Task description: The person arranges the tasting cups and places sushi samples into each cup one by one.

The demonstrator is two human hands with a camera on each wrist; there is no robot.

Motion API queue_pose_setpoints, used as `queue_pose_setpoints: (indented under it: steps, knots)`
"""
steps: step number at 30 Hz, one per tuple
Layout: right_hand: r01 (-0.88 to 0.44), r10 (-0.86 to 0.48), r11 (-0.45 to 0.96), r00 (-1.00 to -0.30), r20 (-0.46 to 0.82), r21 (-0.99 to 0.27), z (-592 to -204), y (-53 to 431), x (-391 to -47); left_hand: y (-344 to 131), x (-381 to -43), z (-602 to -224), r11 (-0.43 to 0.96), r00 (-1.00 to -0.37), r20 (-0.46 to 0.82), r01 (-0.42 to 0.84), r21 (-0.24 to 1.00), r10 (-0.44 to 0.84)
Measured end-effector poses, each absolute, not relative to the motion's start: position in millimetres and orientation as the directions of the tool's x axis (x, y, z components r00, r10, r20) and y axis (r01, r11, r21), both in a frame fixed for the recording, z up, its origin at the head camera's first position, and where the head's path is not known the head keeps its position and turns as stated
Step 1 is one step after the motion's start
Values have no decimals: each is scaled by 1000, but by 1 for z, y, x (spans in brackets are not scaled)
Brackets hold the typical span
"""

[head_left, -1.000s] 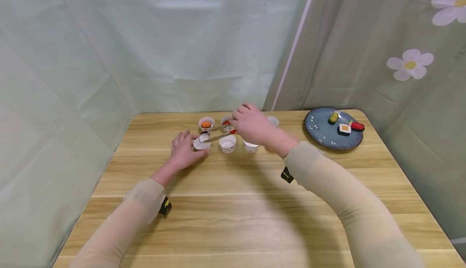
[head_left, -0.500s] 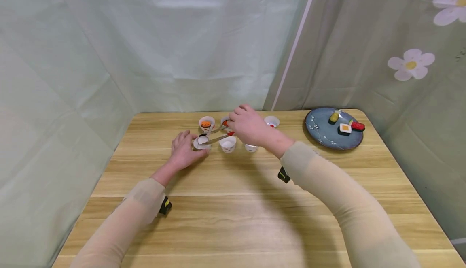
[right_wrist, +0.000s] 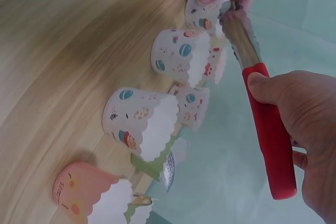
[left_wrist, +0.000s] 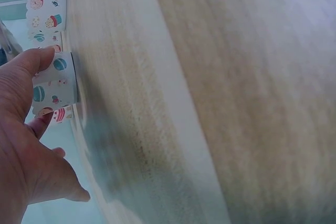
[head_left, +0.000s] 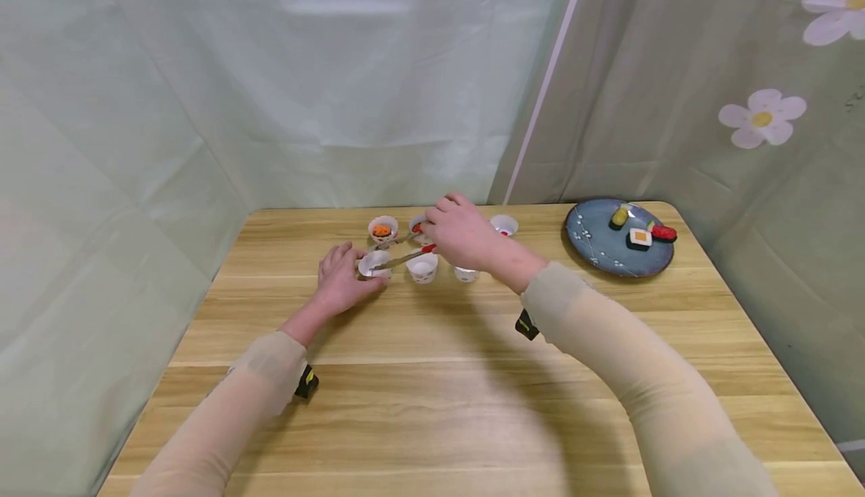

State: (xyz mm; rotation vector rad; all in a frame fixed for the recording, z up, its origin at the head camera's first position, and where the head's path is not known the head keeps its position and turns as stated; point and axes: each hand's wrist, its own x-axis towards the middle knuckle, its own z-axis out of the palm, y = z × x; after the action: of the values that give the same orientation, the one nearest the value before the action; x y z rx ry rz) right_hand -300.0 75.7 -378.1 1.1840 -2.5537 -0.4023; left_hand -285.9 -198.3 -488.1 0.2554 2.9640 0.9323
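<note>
My left hand (head_left: 341,281) grips the front-left paper cup, thumb and fingers around its sides; the left wrist view shows the printed wall of this cup (left_wrist: 55,87) standing on the table. My right hand (head_left: 462,230) holds metal tongs with red handles (right_wrist: 270,129), thumb along one handle. In the head view, the tongs' lower arm (head_left: 403,259) reaches into the gripped cup, and the arms stand apart. The bottom of that cup is hidden. Right behind it, an orange-topped toy sushi (head_left: 382,231) sits in another cup.
More paper cups stand in two rows, including a front middle cup (head_left: 423,270), a back right cup (head_left: 504,223) and a pink cup (right_wrist: 79,190). At right, a blue plate (head_left: 595,249) bears toy sushi: a yellow-topped one (head_left: 619,217), a white one (head_left: 639,239) and a red one (head_left: 663,234).
The tongs have gone down and left into the gripped cup. The round white, dark-edged piece seen earlier between their tips no longer shows there. The left hand has stayed put.
</note>
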Motion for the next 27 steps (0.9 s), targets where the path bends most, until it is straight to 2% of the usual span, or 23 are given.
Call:
queue_pose_setpoints:
  steps: [13, 27]
  knots:
    - [-656, -742, 662, -642, 193, 362, -377, 104, -301, -198, -287, -490, 817, -986, 22, 150, 557, 166]
    - [-666, -722, 690, -661, 204, 283, -375, 127, -297, -199, -287, -490, 815, -986, 18, 148, 560, 167]
